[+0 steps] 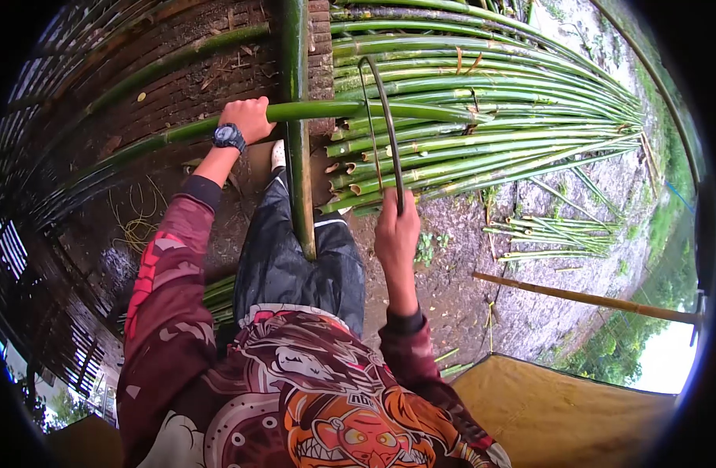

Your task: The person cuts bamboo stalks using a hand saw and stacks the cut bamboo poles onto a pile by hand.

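Note:
My left hand (249,118), with a dark watch on its wrist, is closed round a long green bamboo pole (319,111) that runs across the view. Under this pole, a thicker bamboo pole (297,156) lies crosswise, its near end over my legs. My right hand (397,222) is wrapped round the lower end of a bow saw (391,125). The saw's curved frame rises past the held pole, and its thin blade side crosses the pole to the right of the thick one. Whether the blade touches the pole cannot be made out.
A large pile of cut green bamboo (483,70) spreads to the right, with a smaller pile (557,236) beyond bare ground. Brickwork (320,62) lies ahead. A slanting pole (584,296) and a brown tarp (553,405) are at the lower right. Wire coils (140,226) lie left.

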{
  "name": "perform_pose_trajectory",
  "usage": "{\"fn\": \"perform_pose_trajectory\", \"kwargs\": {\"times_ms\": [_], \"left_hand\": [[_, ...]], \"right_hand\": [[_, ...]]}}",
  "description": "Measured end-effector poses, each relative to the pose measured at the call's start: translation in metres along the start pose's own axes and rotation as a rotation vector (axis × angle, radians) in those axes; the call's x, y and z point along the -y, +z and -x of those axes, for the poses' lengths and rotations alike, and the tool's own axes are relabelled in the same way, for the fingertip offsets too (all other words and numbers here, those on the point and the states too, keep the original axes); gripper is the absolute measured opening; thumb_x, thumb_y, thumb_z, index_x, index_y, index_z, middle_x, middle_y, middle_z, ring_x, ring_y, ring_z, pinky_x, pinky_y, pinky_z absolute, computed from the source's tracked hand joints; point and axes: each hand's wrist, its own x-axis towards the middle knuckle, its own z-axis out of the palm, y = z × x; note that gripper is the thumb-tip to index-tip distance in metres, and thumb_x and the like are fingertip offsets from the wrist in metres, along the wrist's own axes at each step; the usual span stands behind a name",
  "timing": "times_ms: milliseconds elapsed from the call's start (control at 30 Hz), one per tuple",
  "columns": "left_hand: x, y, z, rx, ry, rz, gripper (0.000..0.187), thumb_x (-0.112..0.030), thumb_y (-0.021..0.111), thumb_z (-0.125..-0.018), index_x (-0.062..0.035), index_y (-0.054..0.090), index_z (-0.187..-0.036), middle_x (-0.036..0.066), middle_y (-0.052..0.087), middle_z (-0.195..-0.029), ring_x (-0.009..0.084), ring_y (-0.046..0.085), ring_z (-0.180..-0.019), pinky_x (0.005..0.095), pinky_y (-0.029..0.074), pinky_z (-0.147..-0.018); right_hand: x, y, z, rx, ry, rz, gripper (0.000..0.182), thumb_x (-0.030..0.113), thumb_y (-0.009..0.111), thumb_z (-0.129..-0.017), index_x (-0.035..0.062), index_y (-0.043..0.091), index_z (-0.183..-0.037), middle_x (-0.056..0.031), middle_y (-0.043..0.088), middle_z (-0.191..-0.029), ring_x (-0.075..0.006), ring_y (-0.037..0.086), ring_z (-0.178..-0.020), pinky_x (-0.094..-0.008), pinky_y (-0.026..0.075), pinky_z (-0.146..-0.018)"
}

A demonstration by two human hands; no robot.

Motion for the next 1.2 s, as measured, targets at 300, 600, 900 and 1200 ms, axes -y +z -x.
{"fn": "perform_pose_trajectory", "kwargs": {"times_ms": [300, 600, 900, 1200], "left_hand": [[0.000, -0.001, -0.005, -0.041, -0.004, -0.007, 0.033, -0.041, 0.072, -0.081, -0.0097, 0.063, -0.089, 0.014, 0.072, -0.078, 0.0351, 0.072, -0.072, 0.0490, 0.058, -0.065], [0.021, -0.025, -0.042, 0.476, 0.021, 0.247, 0.040, -0.041, 0.069, -0.071, -0.0050, 0.073, -0.089, 0.023, 0.073, -0.088, 0.0415, 0.071, -0.085, 0.0508, 0.058, -0.082], [0.005, -0.016, -0.014, 0.108, -0.035, 0.066, 0.041, -0.045, 0.069, -0.077, -0.0084, 0.068, -0.095, 0.020, 0.074, -0.087, 0.0396, 0.072, -0.083, 0.0514, 0.058, -0.075], [0.011, -0.022, -0.023, 0.216, -0.008, 0.041, 0.045, -0.050, 0.069, -0.079, -0.0077, 0.074, -0.094, 0.020, 0.074, -0.086, 0.0378, 0.073, -0.082, 0.0483, 0.060, -0.077]], "right_hand": [[0.030, 0.040, -0.102, 0.026, -0.069, 0.195, 0.036, 0.031, 0.052, -0.103, -0.0018, 0.058, -0.091, -0.0307, 0.064, -0.081, -0.0536, 0.061, -0.080, -0.0573, 0.046, -0.069], [-0.039, 0.077, -0.078, -0.128, -0.196, -0.104, 0.030, 0.025, 0.053, -0.105, 0.0002, 0.051, -0.088, -0.0192, 0.052, -0.071, -0.0338, 0.050, -0.063, -0.0437, 0.041, -0.060], [-0.021, 0.068, -0.078, -0.126, -0.207, -0.129, 0.028, 0.024, 0.054, -0.104, 0.0003, 0.052, -0.089, -0.0174, 0.052, -0.069, -0.0318, 0.051, -0.060, -0.0428, 0.040, -0.058], [0.029, -0.020, 0.014, 0.019, 0.031, 0.038, 0.029, 0.024, 0.051, -0.104, -0.0018, 0.055, -0.091, -0.0226, 0.054, -0.073, -0.0399, 0.053, -0.067, -0.0461, 0.042, -0.062]]}}
